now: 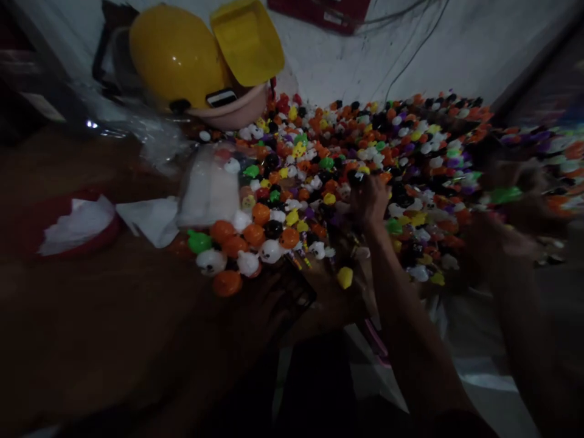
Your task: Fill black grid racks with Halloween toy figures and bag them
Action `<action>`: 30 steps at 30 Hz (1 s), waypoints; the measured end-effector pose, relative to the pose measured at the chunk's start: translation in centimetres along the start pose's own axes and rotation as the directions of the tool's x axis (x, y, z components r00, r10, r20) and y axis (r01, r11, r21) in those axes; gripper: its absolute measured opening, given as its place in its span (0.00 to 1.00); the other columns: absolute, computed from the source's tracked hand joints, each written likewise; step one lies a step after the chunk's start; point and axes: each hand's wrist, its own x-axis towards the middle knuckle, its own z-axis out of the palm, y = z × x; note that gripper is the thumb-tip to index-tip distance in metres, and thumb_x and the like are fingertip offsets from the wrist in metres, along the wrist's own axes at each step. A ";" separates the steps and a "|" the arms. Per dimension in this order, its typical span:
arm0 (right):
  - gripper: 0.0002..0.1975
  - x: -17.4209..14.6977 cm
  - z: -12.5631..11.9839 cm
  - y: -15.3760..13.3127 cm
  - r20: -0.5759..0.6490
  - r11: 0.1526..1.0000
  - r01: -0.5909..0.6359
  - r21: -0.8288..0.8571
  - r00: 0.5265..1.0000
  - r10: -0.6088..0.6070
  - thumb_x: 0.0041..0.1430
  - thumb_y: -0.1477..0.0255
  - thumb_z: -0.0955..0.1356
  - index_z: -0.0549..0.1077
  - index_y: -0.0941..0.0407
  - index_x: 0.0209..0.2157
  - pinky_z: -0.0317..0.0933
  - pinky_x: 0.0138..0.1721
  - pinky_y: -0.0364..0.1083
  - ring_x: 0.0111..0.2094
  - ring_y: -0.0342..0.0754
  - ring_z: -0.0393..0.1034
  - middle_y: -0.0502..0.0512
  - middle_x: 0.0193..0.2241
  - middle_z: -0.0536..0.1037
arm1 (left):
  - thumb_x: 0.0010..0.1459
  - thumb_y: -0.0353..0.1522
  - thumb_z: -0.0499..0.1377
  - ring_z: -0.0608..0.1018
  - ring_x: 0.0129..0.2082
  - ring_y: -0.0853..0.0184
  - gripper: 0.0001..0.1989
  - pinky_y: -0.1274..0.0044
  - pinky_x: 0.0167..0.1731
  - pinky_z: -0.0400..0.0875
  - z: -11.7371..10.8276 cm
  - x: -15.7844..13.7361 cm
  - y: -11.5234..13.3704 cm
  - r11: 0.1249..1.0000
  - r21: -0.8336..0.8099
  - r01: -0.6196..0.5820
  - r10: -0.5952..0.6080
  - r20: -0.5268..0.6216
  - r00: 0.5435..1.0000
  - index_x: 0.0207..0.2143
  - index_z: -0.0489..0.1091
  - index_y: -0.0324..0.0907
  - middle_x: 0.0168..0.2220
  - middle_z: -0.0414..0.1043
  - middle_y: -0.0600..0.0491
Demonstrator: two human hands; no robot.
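In the head view, taking the middle of the picture as the clock's centre, the right hand (375,199) is at three o'clock, bunched, with its fingertips apparently pinching a small black figure (358,176) at two o'clock. The left hand (260,298), at seven o'clock, is so dark that I cannot tell whether it is open or closed; it lies just below a cluster of larger figures, among them an orange figure (227,283) at eight. The heap of small figures (326,163) spreads from twelve to three, and another person's hand (513,243) reaches in at its far right, blurred. By their sheen, the figures are probably light, hollow moulded plastic: somewhat stiff, a little slippery, unlikely to break, and apt to roll into their neighbours. A thumb-and-finger pinch across the rounded body should serve best, rather than on small projecting parts. At nine lies a red bowl (116,230) with white sheets (79,226).
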 end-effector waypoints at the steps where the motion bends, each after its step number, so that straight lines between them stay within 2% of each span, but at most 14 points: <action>1: 0.16 0.5 -0.9 -1.3 -0.011 1.000 0.025 0.017 1.000 -0.025 0.69 0.69 0.62 0.74 0.60 0.51 0.63 0.56 0.60 0.50 0.58 0.73 0.66 0.46 0.78 | 0.69 0.30 0.56 0.70 0.68 0.54 0.18 0.58 0.68 0.67 -0.6 0.2 0.3 1.000 0.012 0.005 -0.006 0.032 0.999 0.59 0.73 0.46 0.68 0.68 0.46; 4: 0.17 -0.1 -4.1 -5.7 -0.017 0.989 0.120 0.081 0.993 -0.119 0.73 0.65 0.61 0.73 0.61 0.53 0.65 0.53 0.54 0.52 0.57 0.74 0.63 0.48 0.77 | 0.69 0.33 0.59 0.69 0.69 0.52 0.16 0.57 0.69 0.65 -2.1 0.9 0.8 1.000 0.025 -0.009 0.007 0.068 0.998 0.57 0.74 0.42 0.69 0.67 0.43; 6: 0.18 -2.8 -6.1 -8.3 0.022 0.981 0.152 0.119 0.988 -0.155 0.73 0.63 0.62 0.74 0.61 0.53 0.66 0.50 0.53 0.50 0.57 0.75 0.64 0.46 0.78 | 0.70 0.33 0.58 0.70 0.69 0.54 0.14 0.56 0.69 0.64 -2.5 1.0 0.8 0.999 0.030 -0.013 0.011 0.055 0.998 0.56 0.74 0.42 0.67 0.69 0.44; 8: 0.17 -7.2 -7.6 -10.0 0.129 0.954 0.217 0.207 0.961 -0.246 0.71 0.63 0.63 0.75 0.59 0.51 0.69 0.46 0.53 0.45 0.57 0.77 0.63 0.42 0.79 | 0.72 0.32 0.55 0.70 0.68 0.57 0.13 0.59 0.69 0.66 -2.5 0.8 0.7 0.999 0.010 -0.041 0.041 -0.011 0.999 0.54 0.75 0.42 0.65 0.71 0.45; 10: 0.18 -12.1 -7.9 -10.6 0.214 0.909 0.260 0.325 0.917 -0.338 0.69 0.65 0.63 0.74 0.55 0.55 0.72 0.44 0.55 0.44 0.57 0.77 0.61 0.43 0.80 | 0.73 0.33 0.53 0.74 0.65 0.58 0.13 0.61 0.65 0.70 -2.5 0.3 0.8 0.997 0.009 -0.074 0.074 -0.093 0.993 0.49 0.78 0.42 0.62 0.75 0.45; 12: 0.20 -16.0 -7.1 -10.4 0.295 0.914 0.203 0.351 0.903 -0.314 0.66 0.68 0.63 0.73 0.53 0.57 0.74 0.43 0.56 0.44 0.57 0.77 0.61 0.47 0.80 | 0.73 0.33 0.54 0.77 0.60 0.57 0.13 0.61 0.60 0.73 -2.4 -0.4 1.0 0.996 0.057 -0.066 0.073 -0.133 0.988 0.45 0.79 0.43 0.55 0.79 0.46; 14: 0.23 -18.1 -5.6 -10.0 0.366 0.936 0.148 0.320 0.892 -0.266 0.65 0.69 0.64 0.72 0.54 0.60 0.74 0.45 0.57 0.47 0.58 0.76 0.63 0.52 0.79 | 0.72 0.33 0.55 0.79 0.53 0.55 0.12 0.61 0.55 0.74 -2.5 -1.1 1.3 0.994 0.106 -0.031 0.044 -0.127 0.991 0.43 0.79 0.42 0.48 0.81 0.46; 18: 0.31 -18.1 -3.0 -9.8 0.385 0.948 0.105 0.300 0.896 -0.221 0.64 0.63 0.68 0.67 0.59 0.65 0.70 0.55 0.62 0.55 0.64 0.72 0.68 0.55 0.76 | 0.71 0.32 0.56 0.77 0.49 0.57 0.10 0.64 0.52 0.74 -2.8 -2.0 1.0 0.999 0.040 -0.016 0.020 -0.106 0.994 0.43 0.78 0.42 0.44 0.79 0.47; 22: 0.34 -17.3 -1.9 -9.5 0.272 0.888 0.108 0.448 0.929 -0.250 0.65 0.57 0.67 0.63 0.57 0.68 0.65 0.61 0.63 0.59 0.63 0.68 0.68 0.59 0.73 | 0.71 0.31 0.56 0.78 0.48 0.60 0.09 0.68 0.51 0.75 -3.2 -2.2 0.5 0.999 -0.020 -0.040 0.037 -0.129 0.991 0.45 0.78 0.42 0.44 0.79 0.48; 25: 0.29 -16.5 -1.8 -8.9 0.139 0.863 0.020 0.505 0.985 -0.105 0.74 0.58 0.57 0.58 0.55 0.70 0.62 0.64 0.63 0.65 0.60 0.65 0.67 0.64 0.69 | 0.71 0.31 0.56 0.79 0.50 0.58 0.10 0.65 0.54 0.73 -3.6 -1.6 1.1 0.999 0.024 -0.049 0.053 -0.173 0.984 0.47 0.78 0.43 0.45 0.81 0.49; 27: 0.29 -15.4 -2.1 -8.5 0.072 0.870 -0.036 0.491 0.997 0.000 0.76 0.60 0.51 0.56 0.54 0.72 0.60 0.66 0.63 0.68 0.58 0.62 0.66 0.66 0.67 | 0.72 0.32 0.56 0.79 0.51 0.57 0.10 0.63 0.56 0.72 -3.8 -0.6 2.2 0.998 0.032 -0.054 0.060 -0.209 0.976 0.45 0.78 0.43 0.44 0.82 0.49; 30: 0.29 -13.7 -3.6 -8.0 0.059 0.889 -0.021 0.457 0.998 -0.006 0.76 0.59 0.51 0.55 0.51 0.72 0.60 0.67 0.62 0.69 0.57 0.62 0.65 0.65 0.68 | 0.70 0.31 0.58 0.81 0.48 0.60 0.09 0.67 0.52 0.75 -4.0 1.7 4.0 0.991 -0.123 -0.059 0.031 -0.216 0.976 0.44 0.78 0.42 0.44 0.82 0.48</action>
